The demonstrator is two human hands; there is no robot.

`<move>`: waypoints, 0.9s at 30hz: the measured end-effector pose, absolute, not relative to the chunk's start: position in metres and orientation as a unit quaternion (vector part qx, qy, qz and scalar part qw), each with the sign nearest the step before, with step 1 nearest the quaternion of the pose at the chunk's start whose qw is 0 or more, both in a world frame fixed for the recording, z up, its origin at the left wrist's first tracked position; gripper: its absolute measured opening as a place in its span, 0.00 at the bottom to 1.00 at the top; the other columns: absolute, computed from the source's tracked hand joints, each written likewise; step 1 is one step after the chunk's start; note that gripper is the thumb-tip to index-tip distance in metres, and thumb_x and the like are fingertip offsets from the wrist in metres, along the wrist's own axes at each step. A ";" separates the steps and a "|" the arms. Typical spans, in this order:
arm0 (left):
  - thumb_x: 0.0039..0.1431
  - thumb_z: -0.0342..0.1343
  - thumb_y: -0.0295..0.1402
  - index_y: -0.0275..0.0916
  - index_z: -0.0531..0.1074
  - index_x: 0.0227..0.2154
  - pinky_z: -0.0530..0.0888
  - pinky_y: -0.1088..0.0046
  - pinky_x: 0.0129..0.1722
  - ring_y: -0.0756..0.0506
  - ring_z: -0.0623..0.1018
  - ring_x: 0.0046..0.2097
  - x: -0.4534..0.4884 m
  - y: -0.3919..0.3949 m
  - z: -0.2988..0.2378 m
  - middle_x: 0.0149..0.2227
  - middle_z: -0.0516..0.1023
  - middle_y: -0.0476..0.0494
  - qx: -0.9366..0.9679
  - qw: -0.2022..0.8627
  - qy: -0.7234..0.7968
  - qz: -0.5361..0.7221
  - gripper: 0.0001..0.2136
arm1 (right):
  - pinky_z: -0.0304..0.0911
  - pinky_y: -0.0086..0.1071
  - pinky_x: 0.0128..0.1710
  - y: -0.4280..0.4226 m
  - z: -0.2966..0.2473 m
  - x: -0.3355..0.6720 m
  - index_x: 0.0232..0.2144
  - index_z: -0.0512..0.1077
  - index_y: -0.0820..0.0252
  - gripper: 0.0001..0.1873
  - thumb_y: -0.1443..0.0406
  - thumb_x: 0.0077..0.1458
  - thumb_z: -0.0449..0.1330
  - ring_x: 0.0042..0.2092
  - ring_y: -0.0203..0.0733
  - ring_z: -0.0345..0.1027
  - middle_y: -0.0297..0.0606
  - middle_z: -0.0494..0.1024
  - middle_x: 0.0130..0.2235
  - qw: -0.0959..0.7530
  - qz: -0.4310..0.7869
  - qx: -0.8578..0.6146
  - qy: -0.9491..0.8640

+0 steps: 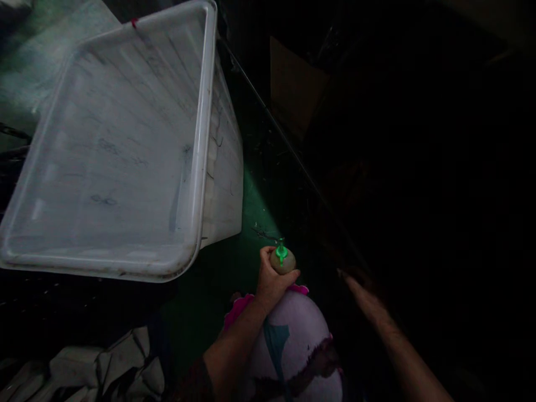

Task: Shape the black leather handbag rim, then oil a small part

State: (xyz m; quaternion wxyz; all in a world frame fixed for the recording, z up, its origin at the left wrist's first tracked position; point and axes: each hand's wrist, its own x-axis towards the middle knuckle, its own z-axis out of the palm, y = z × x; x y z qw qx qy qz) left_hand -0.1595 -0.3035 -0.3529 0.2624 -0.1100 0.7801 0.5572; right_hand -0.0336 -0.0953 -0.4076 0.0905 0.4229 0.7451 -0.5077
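Observation:
My left hand (272,279) is wrapped round a rounded, pale bottle (288,263) with a bright green spout-like cap (281,254) on top. It is held in front of my body, just above the pale, pink-edged clothing (297,318) I wear. My right hand (355,285) reaches forward into deep shadow on the right. Its fingers are mostly lost in the dark, so what they touch or hold, if anything, cannot be made out.
A large whitish plastic bin (205,111) stands at the left, its opening facing me. Green floor (255,195) shows beside it. A brown cardboard piece (293,84) is dim at the back. Crumpled pale pieces (104,363) lie at lower left. The right side is nearly black.

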 end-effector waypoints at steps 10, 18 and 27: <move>0.34 0.68 0.30 0.39 0.59 0.47 0.71 0.76 0.33 0.49 0.72 0.36 -0.165 -0.297 -0.393 0.39 0.71 0.48 -0.135 0.336 0.666 0.652 0.34 | 0.62 0.25 0.38 -0.125 -0.352 -0.104 0.34 0.72 0.59 0.04 0.68 0.59 0.56 0.38 0.32 0.69 0.35 0.74 0.37 -0.156 -0.429 0.149 0.877; 0.37 0.67 0.25 0.40 0.62 0.52 0.72 0.75 0.41 0.48 0.74 0.42 -0.164 -0.300 -0.360 0.44 0.72 0.45 -0.136 0.359 0.611 0.692 0.34 | 0.62 0.33 0.38 -0.098 -0.314 -0.092 0.31 0.74 0.57 0.20 0.47 0.47 0.61 0.36 0.42 0.69 0.35 0.77 0.33 -0.046 -0.555 0.459 0.692; 0.35 0.70 0.30 0.38 0.58 0.54 0.73 0.73 0.41 0.45 0.75 0.41 -0.147 -0.309 -0.308 0.43 0.74 0.42 -0.155 0.396 0.592 0.684 0.40 | 0.58 0.28 0.36 -0.139 -0.280 -0.053 0.26 0.69 0.59 0.14 0.59 0.62 0.55 0.36 0.35 0.65 0.34 0.70 0.32 -0.002 -0.589 0.247 0.769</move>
